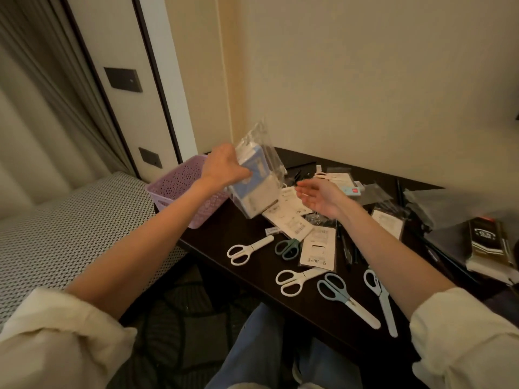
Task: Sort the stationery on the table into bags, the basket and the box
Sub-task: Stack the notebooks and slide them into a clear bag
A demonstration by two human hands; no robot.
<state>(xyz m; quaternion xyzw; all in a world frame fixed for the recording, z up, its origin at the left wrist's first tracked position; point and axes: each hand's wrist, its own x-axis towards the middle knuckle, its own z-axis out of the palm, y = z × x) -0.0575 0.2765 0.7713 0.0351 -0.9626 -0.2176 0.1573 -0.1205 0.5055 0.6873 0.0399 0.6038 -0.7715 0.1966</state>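
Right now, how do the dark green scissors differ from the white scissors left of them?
The dark green scissors have dark teal handles; the white scissors are white all over. The green pair's blades are hidden under a white label card, while the white pair lies uncovered, blades in a white sheath. Both lie flat on the dark table, handles toward the person.
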